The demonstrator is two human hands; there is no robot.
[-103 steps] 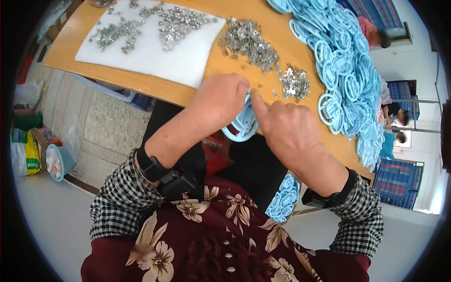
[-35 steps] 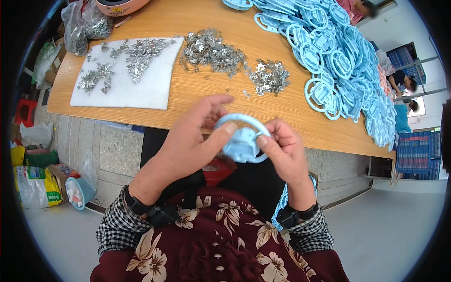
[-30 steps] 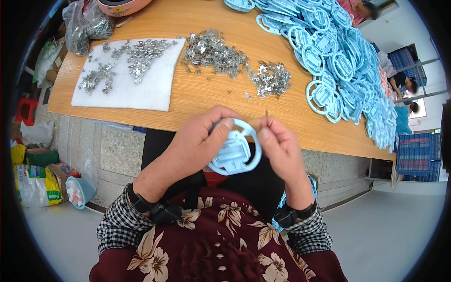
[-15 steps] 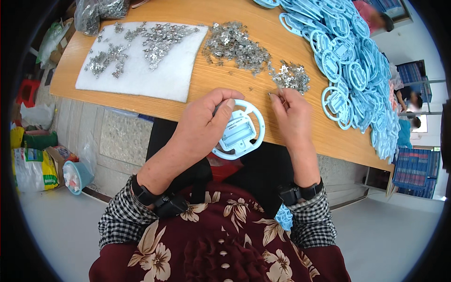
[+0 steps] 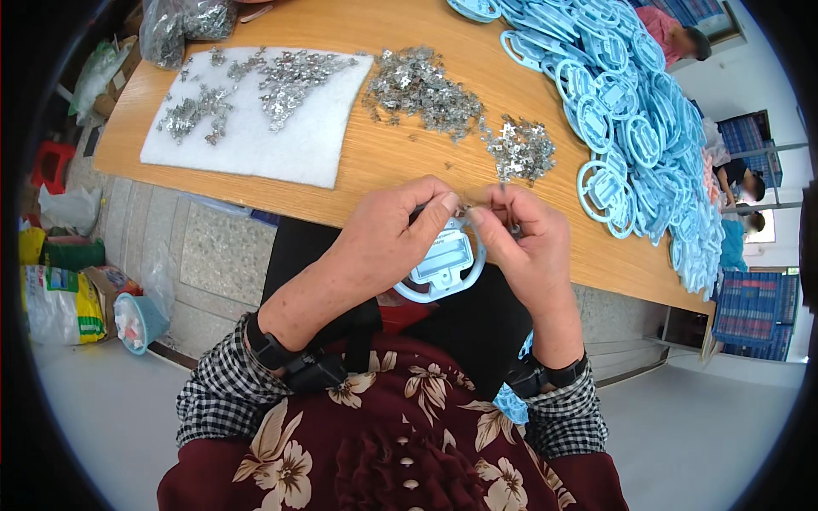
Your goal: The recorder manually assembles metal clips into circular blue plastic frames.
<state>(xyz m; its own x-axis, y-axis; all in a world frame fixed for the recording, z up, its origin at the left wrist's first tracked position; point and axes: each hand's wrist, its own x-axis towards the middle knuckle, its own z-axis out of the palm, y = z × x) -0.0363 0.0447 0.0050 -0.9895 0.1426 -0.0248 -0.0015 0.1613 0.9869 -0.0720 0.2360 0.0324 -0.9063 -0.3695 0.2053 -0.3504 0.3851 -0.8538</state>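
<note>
My left hand (image 5: 388, 234) is closed on a light-blue plastic toy steering wheel (image 5: 440, 288), whose ring has a rectangular recess in its middle. The wheel is tilted just off the table's near edge, and my left thumb and fingers cover its upper left part. At the wheel's top rim, my right hand (image 5: 537, 247) has thumb and fingertips pinched together, meeting the left fingertips. A small metal piece (image 5: 466, 207) shows there, blurred, its exact shape hard to make out. Beyond the right hand lies a small heap of silvery metal pieces (image 5: 521, 152).
A larger heap of metal pieces (image 5: 422, 89) and a white foam sheet (image 5: 247, 157) with more pieces lie on the wooden table (image 5: 477, 34). Many blue wheels (image 5: 643, 136) are piled at the right. Clear bags (image 5: 166, 38) stand far left; people (image 5: 740, 179) are in the background.
My right hand has moved left from beside the small heap to the wheel's top rim. The wheel has come slightly lower and closer to me, still in my left hand.
</note>
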